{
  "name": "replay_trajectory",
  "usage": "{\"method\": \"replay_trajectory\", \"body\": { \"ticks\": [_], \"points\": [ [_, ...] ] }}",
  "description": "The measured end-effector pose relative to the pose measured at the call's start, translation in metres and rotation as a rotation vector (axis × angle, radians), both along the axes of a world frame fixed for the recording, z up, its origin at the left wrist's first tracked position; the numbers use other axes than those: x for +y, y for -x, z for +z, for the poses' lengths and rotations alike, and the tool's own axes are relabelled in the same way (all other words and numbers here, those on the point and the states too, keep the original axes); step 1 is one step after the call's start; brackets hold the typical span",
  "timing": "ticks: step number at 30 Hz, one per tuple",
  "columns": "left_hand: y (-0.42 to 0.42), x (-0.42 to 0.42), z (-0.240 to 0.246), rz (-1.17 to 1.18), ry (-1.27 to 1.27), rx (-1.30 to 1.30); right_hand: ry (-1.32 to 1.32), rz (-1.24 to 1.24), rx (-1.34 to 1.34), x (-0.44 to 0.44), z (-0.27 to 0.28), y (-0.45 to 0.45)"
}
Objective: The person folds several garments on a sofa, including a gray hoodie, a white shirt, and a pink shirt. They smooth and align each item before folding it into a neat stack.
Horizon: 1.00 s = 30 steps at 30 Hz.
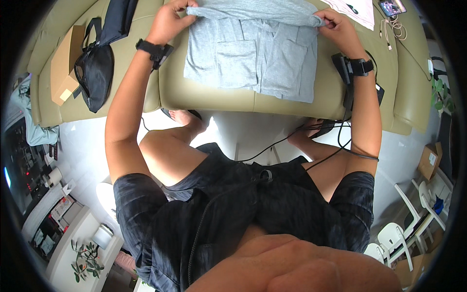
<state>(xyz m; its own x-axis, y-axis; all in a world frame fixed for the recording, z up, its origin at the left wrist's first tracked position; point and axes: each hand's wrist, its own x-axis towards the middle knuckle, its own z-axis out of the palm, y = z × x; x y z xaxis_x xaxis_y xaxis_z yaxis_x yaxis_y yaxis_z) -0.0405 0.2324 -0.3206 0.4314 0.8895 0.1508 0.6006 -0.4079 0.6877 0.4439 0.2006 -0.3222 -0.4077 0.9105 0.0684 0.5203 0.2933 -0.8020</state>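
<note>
A light grey-blue knit garment [251,54] with two patch pockets and a centre seam lies spread on the green leather sofa seat [219,100]. Its far part is folded over towards me in a thick band. My left hand [173,22] pinches the left end of that folded edge between thumb and fingers. At the right end, my right hand [337,27] grips the same edge. Both wrists carry black straps with small devices. The far side of the garment runs out of the top of the view.
Left on the sofa are a black bag [95,75], a cardboard box [67,65] and dark folded fabric [118,20]. To the right lie a pale pink cloth [359,12], a phone [392,7] and a coiled cable [397,29]. Black cables [341,140] hang by my right arm.
</note>
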Motion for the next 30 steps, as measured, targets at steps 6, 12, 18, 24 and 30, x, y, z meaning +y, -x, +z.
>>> {"method": "replay_trajectory", "body": {
  "ticks": [6,12,18,24,30],
  "points": [
    [0.005,-0.026,-0.019,-0.007,-0.144,-0.003,-0.108,-0.027,0.08,-0.033,-0.004,0.008],
    [0.009,-0.028,-0.019,-0.159,-0.173,0.106,-0.151,0.117,-0.158,-0.04,-0.01,0.014],
    [-0.01,0.03,-0.003,0.099,0.043,-0.085,-0.079,-0.331,0.074,0.022,-0.023,0.01],
    [-0.047,0.064,-0.018,-0.091,0.031,0.217,-0.034,-0.172,-0.049,0.033,-0.035,0.024],
    [-0.037,0.084,-0.005,-0.163,0.251,0.271,0.367,-0.15,-0.142,0.04,0.0,0.022]
  ]
}}
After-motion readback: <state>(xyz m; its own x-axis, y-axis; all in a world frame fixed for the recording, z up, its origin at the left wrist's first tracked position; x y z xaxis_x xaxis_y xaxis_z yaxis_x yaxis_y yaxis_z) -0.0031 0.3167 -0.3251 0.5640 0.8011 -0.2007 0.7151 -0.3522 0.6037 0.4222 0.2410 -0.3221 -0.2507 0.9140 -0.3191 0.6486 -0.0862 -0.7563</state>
